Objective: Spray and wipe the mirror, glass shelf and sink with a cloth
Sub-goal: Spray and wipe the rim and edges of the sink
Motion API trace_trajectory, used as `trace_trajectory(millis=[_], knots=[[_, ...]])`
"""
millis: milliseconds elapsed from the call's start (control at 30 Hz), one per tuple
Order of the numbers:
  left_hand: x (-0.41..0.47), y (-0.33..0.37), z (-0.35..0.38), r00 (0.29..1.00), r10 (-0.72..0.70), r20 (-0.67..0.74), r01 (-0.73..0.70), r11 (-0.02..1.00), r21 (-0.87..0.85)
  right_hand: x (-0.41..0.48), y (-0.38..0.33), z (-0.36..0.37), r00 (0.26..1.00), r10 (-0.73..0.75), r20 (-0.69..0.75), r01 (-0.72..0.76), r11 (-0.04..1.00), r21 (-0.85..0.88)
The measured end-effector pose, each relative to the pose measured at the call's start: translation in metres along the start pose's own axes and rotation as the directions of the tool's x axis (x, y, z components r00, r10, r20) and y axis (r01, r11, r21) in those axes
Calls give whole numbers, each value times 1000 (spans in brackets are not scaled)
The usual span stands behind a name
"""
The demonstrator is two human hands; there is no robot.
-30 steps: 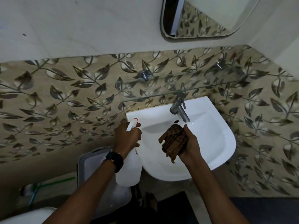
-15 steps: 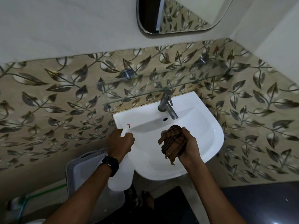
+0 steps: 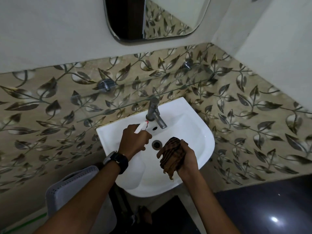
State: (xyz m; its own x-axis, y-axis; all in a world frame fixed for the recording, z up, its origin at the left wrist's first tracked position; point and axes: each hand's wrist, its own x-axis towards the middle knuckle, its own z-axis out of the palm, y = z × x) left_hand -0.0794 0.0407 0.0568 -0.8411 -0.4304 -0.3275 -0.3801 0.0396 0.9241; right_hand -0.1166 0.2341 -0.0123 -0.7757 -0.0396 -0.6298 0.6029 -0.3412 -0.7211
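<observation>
A white sink (image 3: 194,132) hangs on the leaf-patterned wall, with a metal tap (image 3: 154,114) at its back and a drain (image 3: 156,144) in the bowl. My left hand (image 3: 133,141) grips a white spray bottle (image 3: 135,168) over the bowl, its red-tipped nozzle pointing toward the tap. My right hand (image 3: 186,159) holds a bunched brown striped cloth (image 3: 172,154) above the right part of the bowl. A glass shelf (image 3: 118,102) runs along the wall just above the sink. The mirror (image 3: 152,17) hangs higher up.
A grey perforated plastic bin (image 3: 74,188) stands on the floor left of the sink. A dark glossy surface (image 3: 270,210) lies at lower right. A side wall (image 3: 278,39) closes in on the right. Two metal shelf brackets (image 3: 105,85) stick out of the tiles.
My left hand has moved the spray bottle from the sink's left edge to over the bowl near the tap. The view has shifted so the sink sits more central.
</observation>
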Motion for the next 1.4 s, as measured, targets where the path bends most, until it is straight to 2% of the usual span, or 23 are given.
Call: trace_trajectory(millis=[233, 367, 467, 567, 667, 767, 900, 967, 1033, 1133, 1267, 1400], knots=[[30, 11, 40, 993, 116, -1, -113, 969, 222, 1, -11, -33, 998, -32, -61, 33, 999, 11], [35, 14, 54, 991, 117, 57, -126, 972, 197, -2, -15, -49, 995, -38, -93, 41, 999, 26], [39, 14, 66, 985, 165, 54, -174, 950, 260, -7, -16, -52, 990, -31, -140, 37, 999, 38], [36, 20, 76, 983, 142, 118, -167, 959, 231, -12, -12, -46, 984, -8, -179, 18, 998, 54], [32, 27, 79, 953, 109, 283, -167, 968, 188, -21, -5, -33, 984, 12, -176, -4, 999, 48], [28, 30, 78, 918, 66, 391, -165, 960, 225, -32, 4, -23, 989, 28, -146, -19, 998, 61], [21, 23, 76, 916, -8, 401, -103, 962, 254, -49, 18, -22, 991, 84, -105, -76, 994, 73], [19, 15, 73, 918, -2, 397, -122, 950, 286, -58, 20, -28, 990, 101, -98, -91, 990, 105], [15, 8, 70, 923, 25, 384, -150, 942, 300, -64, 16, -37, 986, 83, -146, -60, 986, 156], [8, 2, 67, 932, 61, 357, -193, 918, 346, -74, -3, -53, 968, -28, -249, 87, 969, 230], [-2, -3, 66, 928, -4, 373, -108, 954, 279, -93, -36, -74, 953, -127, -274, 226, 901, 370], [-15, -10, 64, 923, 3, 385, -129, 944, 303, -108, -49, -84, 928, -144, -345, 287, 865, 411]])
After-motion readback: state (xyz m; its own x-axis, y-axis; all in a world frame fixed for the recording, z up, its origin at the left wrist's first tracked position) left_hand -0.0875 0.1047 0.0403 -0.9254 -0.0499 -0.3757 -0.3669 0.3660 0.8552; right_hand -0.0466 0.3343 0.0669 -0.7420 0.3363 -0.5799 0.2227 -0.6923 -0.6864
